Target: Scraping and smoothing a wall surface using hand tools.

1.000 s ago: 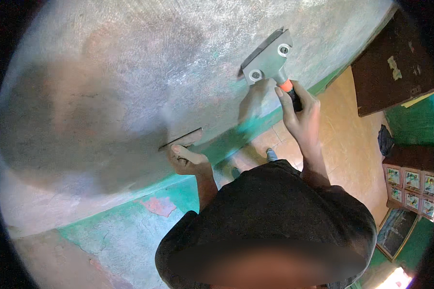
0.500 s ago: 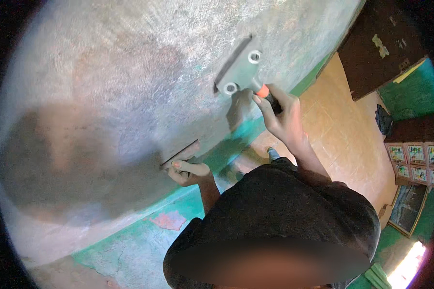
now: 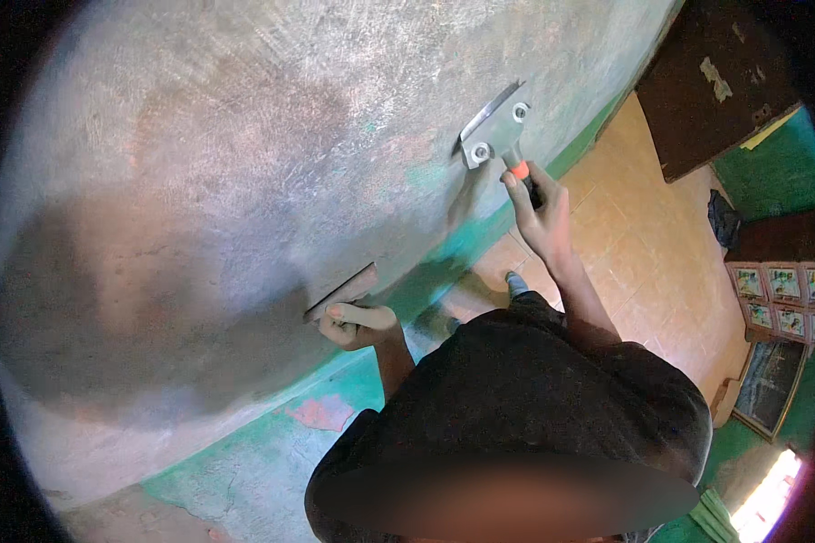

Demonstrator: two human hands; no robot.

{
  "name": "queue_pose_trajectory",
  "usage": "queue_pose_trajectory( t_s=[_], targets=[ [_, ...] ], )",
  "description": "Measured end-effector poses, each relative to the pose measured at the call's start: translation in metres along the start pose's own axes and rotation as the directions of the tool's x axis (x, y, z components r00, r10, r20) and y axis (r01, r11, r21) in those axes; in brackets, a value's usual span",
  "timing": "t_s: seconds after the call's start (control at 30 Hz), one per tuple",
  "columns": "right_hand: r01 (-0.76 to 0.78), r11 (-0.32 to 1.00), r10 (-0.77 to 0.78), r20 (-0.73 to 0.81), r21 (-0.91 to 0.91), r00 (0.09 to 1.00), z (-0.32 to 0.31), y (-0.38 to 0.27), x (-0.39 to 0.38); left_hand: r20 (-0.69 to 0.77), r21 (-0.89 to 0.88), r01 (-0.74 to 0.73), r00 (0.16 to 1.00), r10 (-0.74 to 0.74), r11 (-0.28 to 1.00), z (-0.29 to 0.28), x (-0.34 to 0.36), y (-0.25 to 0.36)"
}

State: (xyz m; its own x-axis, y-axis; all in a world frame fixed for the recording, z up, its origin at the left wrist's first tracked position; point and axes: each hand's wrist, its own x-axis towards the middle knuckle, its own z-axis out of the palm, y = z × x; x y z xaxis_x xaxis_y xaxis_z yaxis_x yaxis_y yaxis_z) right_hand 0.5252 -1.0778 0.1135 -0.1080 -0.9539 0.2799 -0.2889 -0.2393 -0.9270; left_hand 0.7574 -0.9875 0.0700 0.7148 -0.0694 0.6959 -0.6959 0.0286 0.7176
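My right hand [image 3: 545, 210] is closed round the black and orange handle of a wide scraper [image 3: 498, 131]. Two round screw knobs sit on its grey head. The blade edge lies against or very close to the wall [image 3: 244, 136], whose surface is rough, whitish and patchy. Lower and to the left, my left hand [image 3: 358, 326] pinches a flat, thin-edged scraper blade [image 3: 344, 290] with fingers and thumb. That blade is next to the wall in my shadow; whether it touches cannot be made out. Whitish dust coats the left fingers.
Green paint with a peeled pink patch [image 3: 321, 412] shows low on the wall. Tan floor tiles [image 3: 625, 208] spread to the right. Beyond them stand a dark brown wooden panel [image 3: 688, 90], a black bag [image 3: 722, 217] and a framed picture [image 3: 770, 385].
My right hand has moved the wide scraper to the right along the wall and tilted it, so its blade edge catches more light. The left hand and its blade have barely moved.
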Motion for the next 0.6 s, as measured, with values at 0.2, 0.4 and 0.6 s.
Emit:
queue_pose_trajectory(
  t_s=[0.2, 0.4, 0.6],
  targets=[
    [-0.074, 0.996, 0.075, 0.023, -0.040, 0.997, -0.003, 0.036, -0.023, -0.025, -0.051, 0.005, 1.000, -0.007, 0.999, 0.005, -0.002, 0.006],
    [-0.135, 0.989, 0.132, 0.063, 0.051, 0.989, -0.006, 0.045, -0.020, 0.007, -0.004, 0.051, 0.999, -0.051, 0.999, 0.002, 0.000, 0.007],
    [-0.107, 0.994, 0.106, 0.086, 0.012, 0.991, -0.018, 0.048, -0.015, -0.021, -0.043, -0.011, 1.000, 0.010, 0.999, 0.008, -0.001, 0.015]
  ],
)
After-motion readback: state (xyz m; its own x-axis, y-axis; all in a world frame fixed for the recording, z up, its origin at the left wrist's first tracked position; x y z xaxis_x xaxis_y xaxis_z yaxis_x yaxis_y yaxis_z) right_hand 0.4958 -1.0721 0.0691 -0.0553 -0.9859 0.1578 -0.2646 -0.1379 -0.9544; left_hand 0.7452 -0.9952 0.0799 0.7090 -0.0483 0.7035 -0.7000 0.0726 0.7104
